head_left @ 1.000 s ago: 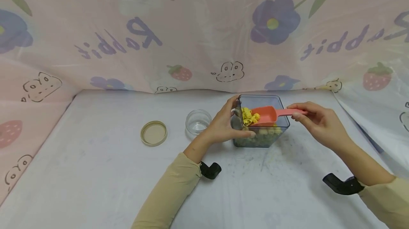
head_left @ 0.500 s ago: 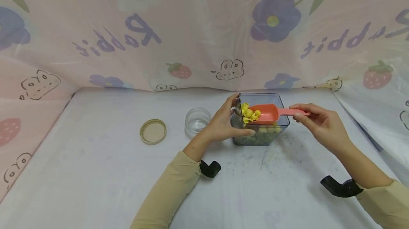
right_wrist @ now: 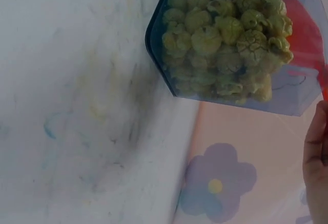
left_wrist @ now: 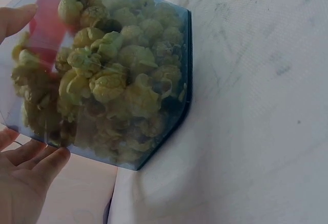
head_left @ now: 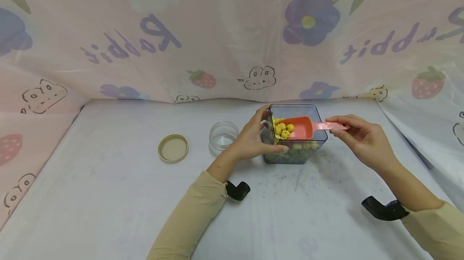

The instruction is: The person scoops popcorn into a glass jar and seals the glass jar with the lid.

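Note:
In the head view my left hand grips the left side of a clear bluish square container, thumb across the front, fingers behind. Yellow popcorn fills much of it, seen through the wall in the left wrist view. My right hand pinches the handle of a coral-red scoop over the container's right rim. The scoop's bowl lies inside, near the top, with several popcorn pieces at its left end. Through the wall in the right wrist view, the scoop's red bowl shows against the popcorn.
Left of the container stands a small clear ribbed jar, partly behind my left wrist. A round beige lid lies further left on the white tabletop. A pink printed sheet hangs at the back.
The scoop slid slightly right in the container, then back left, with popcorn pieces shifting at its left end. My left hand keeps its grip; the head view drifted a little.

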Demonstrator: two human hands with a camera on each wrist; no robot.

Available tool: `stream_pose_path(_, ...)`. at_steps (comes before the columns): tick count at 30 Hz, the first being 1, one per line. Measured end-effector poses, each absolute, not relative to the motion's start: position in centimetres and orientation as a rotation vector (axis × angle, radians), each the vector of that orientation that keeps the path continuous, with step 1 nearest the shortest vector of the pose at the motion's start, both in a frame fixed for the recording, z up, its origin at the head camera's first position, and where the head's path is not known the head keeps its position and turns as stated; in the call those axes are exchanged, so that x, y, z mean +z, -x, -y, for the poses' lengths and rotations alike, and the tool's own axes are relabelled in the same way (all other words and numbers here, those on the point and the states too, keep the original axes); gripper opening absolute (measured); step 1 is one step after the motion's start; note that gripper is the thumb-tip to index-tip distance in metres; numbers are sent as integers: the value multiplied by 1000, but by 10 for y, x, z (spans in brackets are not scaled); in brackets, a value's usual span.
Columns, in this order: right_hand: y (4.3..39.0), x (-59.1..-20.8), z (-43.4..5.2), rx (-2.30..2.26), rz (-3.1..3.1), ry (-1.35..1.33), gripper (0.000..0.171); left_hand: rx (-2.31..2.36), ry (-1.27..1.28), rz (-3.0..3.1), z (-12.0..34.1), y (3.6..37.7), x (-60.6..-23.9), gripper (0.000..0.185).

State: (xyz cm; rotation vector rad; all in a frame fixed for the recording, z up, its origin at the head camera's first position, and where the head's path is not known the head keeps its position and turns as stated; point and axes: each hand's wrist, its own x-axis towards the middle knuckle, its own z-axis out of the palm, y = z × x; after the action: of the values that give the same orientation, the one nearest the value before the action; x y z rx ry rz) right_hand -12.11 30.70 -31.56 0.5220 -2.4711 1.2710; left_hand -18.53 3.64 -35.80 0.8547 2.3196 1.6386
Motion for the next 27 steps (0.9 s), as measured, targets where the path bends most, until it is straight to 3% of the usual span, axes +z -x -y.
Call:
stream_pose_path(10,129,-312,-313,1267,2485,-627,28,1635,-855,-2315,-36,185,-359,109)
stream_pose_path(17,137,-308,-314,1121,2466,-892,33,1659,-855,-2313,-36,186,-358,110)
stream_pose_path(27,135,-304,-318,1184,2545,-803,30,1650,-851,-2308,-36,185,-358,108)
